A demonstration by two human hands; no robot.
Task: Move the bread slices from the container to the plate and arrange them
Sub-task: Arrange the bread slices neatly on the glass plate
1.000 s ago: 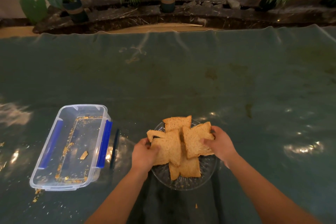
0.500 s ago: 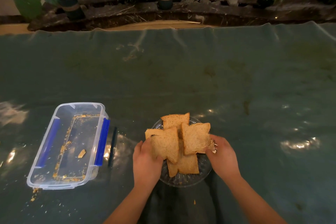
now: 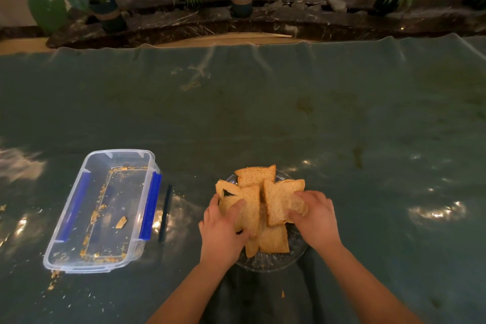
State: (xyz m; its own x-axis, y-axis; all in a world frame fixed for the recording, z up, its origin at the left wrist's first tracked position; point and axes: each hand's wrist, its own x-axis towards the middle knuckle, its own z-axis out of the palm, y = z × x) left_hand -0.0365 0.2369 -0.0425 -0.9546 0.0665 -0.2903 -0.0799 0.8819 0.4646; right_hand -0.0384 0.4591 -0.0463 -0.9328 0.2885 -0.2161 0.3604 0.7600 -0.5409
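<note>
bread slices [image 3: 259, 208] overlapping on glass plate [image 3: 273, 262], both hands' fingers gripping slices, plate mostly hidden

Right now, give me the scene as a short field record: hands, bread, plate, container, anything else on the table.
left hand: on the left slice, fingers curled over it
right hand: gripping the right slice
bread: several overlapping slices, all on the plate
plate: clear glass, on the table, in front of the person
container: open, left of plate, only crumbs and a small scrap inside
pen: dark, lying between container and plate
</note>
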